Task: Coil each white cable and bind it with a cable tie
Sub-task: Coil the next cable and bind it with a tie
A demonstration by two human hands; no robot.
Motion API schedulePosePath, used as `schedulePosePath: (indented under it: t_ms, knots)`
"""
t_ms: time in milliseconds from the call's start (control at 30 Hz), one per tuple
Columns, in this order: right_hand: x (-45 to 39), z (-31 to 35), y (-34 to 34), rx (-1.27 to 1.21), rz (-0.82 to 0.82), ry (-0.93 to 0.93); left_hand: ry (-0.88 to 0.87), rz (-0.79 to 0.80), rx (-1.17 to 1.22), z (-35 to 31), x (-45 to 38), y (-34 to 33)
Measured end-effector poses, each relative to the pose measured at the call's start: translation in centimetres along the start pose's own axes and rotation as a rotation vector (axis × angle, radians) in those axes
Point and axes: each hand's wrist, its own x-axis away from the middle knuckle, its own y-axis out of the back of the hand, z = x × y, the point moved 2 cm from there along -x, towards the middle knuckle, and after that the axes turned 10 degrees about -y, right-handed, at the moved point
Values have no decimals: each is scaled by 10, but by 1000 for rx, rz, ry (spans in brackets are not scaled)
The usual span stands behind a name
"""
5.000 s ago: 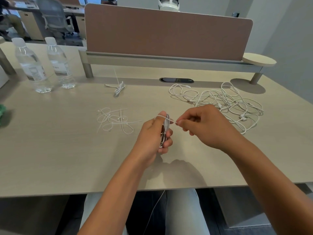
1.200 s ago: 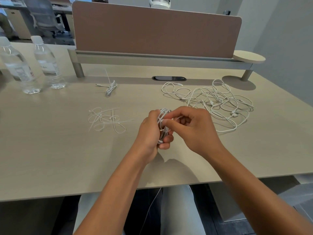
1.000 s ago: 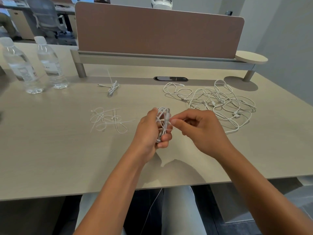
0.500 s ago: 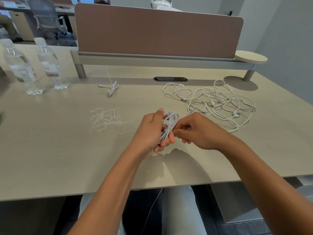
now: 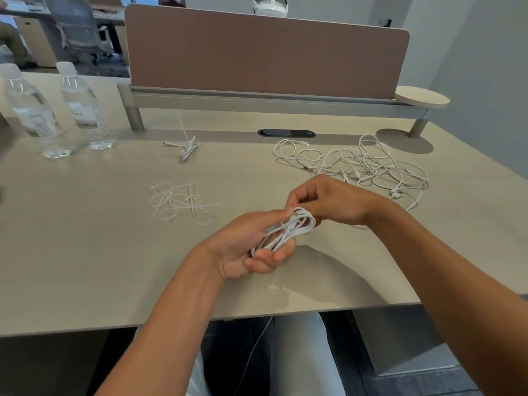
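My left hand grips a coiled white cable above the desk's middle, palm turned up, fingers curled round the lower end of the coil. Just behind the coil's upper end, my right hand has its fingertips pinched together at the top loop; what they pinch is too small to make out. A tangle of loose white cables lies at the right rear. Several white cable ties lie scattered left of my hands. One bound coil with its tie sticking up rests further back.
Two clear water bottles stand at the far left of the beige desk. A brown divider panel on a grey rail closes the back. A dark cable grommet sits in the desk behind the cables.
My left hand has rolled palm-up and tipped the coil flatter, moving slightly toward me. My right hand has shifted from beside the coil to behind its upper end.
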Motion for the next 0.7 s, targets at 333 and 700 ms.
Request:
schedulePosePath:
  t_ms: [333, 700]
  knots:
    - [-2, 32, 13, 244, 13, -104, 121, 22, -178, 9, -6, 4]
    - [18, 36, -13, 847, -311, -231, 86, -140, -98, 26, -17, 4]
